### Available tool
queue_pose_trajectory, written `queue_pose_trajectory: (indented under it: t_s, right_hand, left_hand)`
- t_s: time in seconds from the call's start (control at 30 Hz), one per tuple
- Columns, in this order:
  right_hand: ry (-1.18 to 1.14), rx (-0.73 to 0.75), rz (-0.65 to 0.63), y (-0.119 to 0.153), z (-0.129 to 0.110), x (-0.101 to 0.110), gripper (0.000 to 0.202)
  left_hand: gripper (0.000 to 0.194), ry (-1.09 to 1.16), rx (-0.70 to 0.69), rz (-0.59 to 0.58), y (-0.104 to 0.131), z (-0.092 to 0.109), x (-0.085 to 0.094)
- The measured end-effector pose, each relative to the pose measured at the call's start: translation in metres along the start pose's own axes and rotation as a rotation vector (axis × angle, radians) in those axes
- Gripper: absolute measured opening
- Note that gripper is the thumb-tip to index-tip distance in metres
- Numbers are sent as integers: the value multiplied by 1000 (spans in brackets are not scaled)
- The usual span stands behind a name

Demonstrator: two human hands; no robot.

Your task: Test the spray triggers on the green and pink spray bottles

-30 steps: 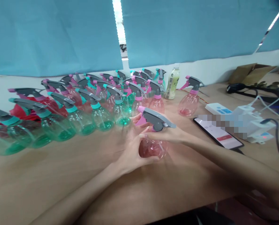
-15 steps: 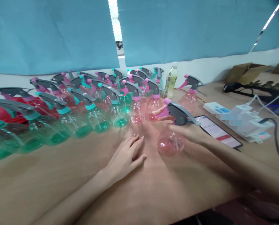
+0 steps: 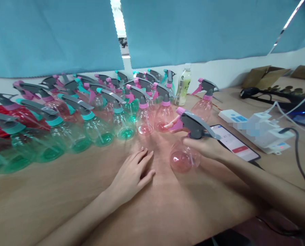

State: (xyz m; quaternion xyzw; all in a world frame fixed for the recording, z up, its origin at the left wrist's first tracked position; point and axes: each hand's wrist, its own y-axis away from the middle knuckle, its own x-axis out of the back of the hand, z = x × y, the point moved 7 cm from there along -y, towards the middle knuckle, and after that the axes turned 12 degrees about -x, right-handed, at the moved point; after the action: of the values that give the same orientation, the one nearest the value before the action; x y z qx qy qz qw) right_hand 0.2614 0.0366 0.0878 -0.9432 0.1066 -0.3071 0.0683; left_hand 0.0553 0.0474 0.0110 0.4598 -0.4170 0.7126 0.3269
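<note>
A: Where are our hands?

B: Right hand (image 3: 206,145) wraps the neck of the pink spray bottle (image 3: 184,157), centre-right of frame, its base on the surface (image 3: 65,191). Left hand (image 3: 132,176) lies flat, fingers spread, holding nothing.

A: Tips?

B: Grip under the grey trigger head (image 3: 195,124), keep it upright, clear of the phone (image 3: 234,141) beside it.

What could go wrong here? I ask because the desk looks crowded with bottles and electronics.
The right hand holds a pink spray bottle right beside a phone and a power strip; any spray or leak could wet them. Swinging it left might topple the closely packed bottles. The left hand rests flat on the table, steadying nothing.
</note>
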Motion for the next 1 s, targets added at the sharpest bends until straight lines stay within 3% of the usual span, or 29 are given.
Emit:
queue_pose_trajectory:
  t_s: [0.17,0.4,0.53,0.67,0.83,1.0]
  right_hand:
    - [-173,-53,-47,4,-2,-1,17]
    - [-163,-42,-61,4,-5,0,16]
    - [-153,-110,-78,4,-4,-1,20]
    - [-170,-155,-56,4,-1,0,4]
    - [-179,-135,-91,5,-2,-2,31]
    - [-181,-136,-90,5,-3,-2,33]
  left_hand:
    - [48,-20,-5,-13,0,1,-1]
    - [48,-34,1,-33,0,0,-2]
    - [48,-35,4,-38,0,0,-2]
    - [48,-69,2,-71,0,1,-3]
    - [47,-90,-3,-77,0,0,-4]
    - [46,-87,-4,-66,0,0,-4]
